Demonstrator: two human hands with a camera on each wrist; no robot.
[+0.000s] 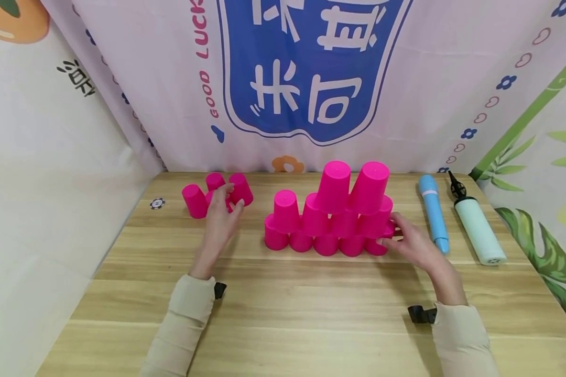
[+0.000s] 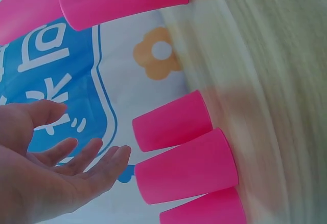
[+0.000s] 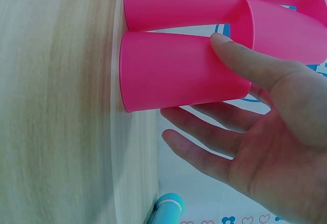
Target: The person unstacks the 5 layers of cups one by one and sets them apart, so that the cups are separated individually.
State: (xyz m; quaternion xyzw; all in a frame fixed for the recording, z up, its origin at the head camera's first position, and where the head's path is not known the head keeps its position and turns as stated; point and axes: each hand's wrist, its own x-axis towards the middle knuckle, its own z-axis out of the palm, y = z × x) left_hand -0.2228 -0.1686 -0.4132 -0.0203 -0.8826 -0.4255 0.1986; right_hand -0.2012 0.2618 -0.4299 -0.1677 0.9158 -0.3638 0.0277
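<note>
our left hand [image 1: 220, 220] held nothing, its fingers loosely spread near four pink loose cups [image 1: 195, 201] at the left of the wooden table [image 1: 311, 314]. our right hand [image 1: 417, 246] had its fingers apart around the end cup [image 3: 179, 70], thumb touching its side; we could not tell how firmly it pressed. that cup stood at the bottom right of a pink stack [image 1: 314, 219], near a blue tube [image 1: 434, 212].
</note>
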